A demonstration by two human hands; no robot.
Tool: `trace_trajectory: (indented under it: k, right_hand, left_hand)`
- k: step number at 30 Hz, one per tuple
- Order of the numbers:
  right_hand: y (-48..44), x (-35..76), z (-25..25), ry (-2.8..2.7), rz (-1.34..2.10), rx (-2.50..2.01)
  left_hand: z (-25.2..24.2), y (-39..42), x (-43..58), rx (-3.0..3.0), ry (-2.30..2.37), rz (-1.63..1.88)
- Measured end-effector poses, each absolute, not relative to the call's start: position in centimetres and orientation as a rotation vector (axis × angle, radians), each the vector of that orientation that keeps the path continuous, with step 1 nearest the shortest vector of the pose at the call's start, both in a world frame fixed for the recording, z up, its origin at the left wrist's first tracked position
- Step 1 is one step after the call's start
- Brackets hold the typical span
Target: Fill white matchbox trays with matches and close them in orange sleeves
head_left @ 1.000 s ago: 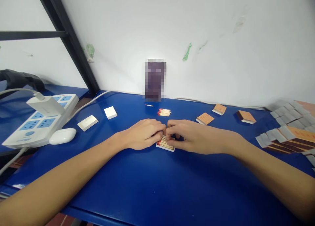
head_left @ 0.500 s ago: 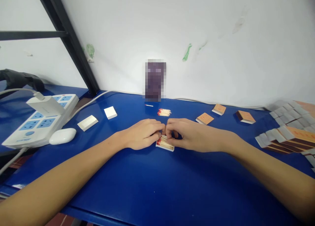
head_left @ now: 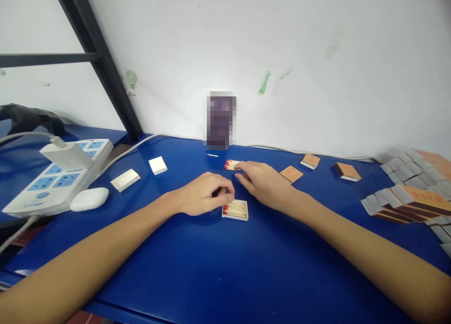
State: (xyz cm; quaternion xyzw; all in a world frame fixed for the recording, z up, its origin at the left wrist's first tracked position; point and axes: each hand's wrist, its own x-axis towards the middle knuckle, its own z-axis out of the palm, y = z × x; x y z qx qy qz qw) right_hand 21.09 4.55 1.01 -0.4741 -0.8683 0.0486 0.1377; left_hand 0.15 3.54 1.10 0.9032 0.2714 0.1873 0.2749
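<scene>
A white matchbox tray (head_left: pixel 235 218) lies on the blue table, holding several red-tipped matches (head_left: pixel 237 210). My left hand (head_left: pixel 207 194) rests at its back left corner, thumb and curled fingers closed on the edge. Beyond the tray, a small pile of loose matches (head_left: pixel 230 164) lies with red heads to the left. My right hand (head_left: pixel 259 180) reaches over to this pile; the index fingertip touches its right end, the thumb stands apart, and no match shows in its grasp. A single match (head_left: pixel 212 155) lies farther back.
Two white trays (head_left: pixel 125 179) lie left, near an earbud case (head_left: pixel 89 199) and a power strip (head_left: pixel 63 178). Orange matchbox covers (head_left: pixel 291 174) and a matchbox (head_left: pixel 347 171) lie right, before stacked matchboxes (head_left: pixel 405 201). A blurred dark upright object (head_left: pixel 221 122) leans on the wall.
My right hand has left the tray and moved back to the loose pile, its fingers opening out. My left hand stays by the tray, which has turned slightly and is more exposed.
</scene>
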Motion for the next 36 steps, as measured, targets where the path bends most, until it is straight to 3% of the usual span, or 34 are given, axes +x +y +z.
trace_trajectory:
  k: [5,11,20,36]
  right_hand:
    - [5.1,20.8,-0.6,-2.489,0.008,-1.445]
    - [5.0,21.0,-0.6,-2.454,0.041,-1.383]
    - [5.3,21.4,-1.4,-2.328,0.172,-1.264]
    - [4.8,20.9,-1.2,-2.336,0.09,-1.393]
  left_hand:
    - [0.5,4.5,-0.1,2.483,1.075,0.685]
    - [-0.3,5.4,-0.2,2.675,1.426,0.56]
    - [-0.2,5.2,-0.1,2.715,1.406,0.427]
    - [-0.3,5.2,-0.2,2.696,1.396,0.424]
